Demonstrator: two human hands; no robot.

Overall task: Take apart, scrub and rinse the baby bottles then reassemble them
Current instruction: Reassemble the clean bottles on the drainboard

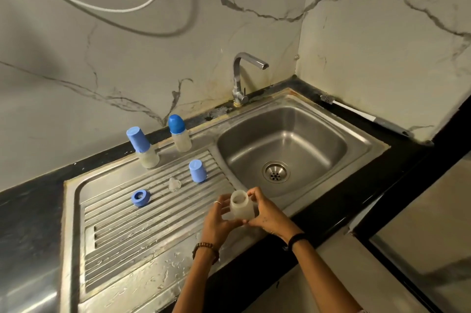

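Holding an open, capless bottle body [241, 207] between both hands, a person stands at a steel sink unit set into a dark surface [30, 213]. The bottle is translucent white, upright, with its mouth facing up, and it hovers over the near edge of the unit, where the ribbed draining board [142, 231] meets the basin [283, 149]. The left hand [221, 221], wearing a ring and a beaded bracelet, has its grip curled round the bottle's left side and base. The right hand [265, 213], with a dark band at the wrist, has its grip closed on the right side, fingertips up at the bottle's shoulder. On the draining board, left of the hands, lie the loose parts: a blue screw ring [140, 198] to the near left, a clear teat [174, 183] standing just right of it, and a blue cap [197, 171] standing mouth down farther right. Along the far edge of the board stand two assembled bottles, each pale below and blue on top: a left bottle [142, 148] with a flat-topped cap and a right bottle [179, 133] with a rounded cap. A chrome tap [242, 78] rises behind the basin, its spout pointing right. A bottle brush [364, 115] lies on the dark surface to the far right, against the marbled wall.
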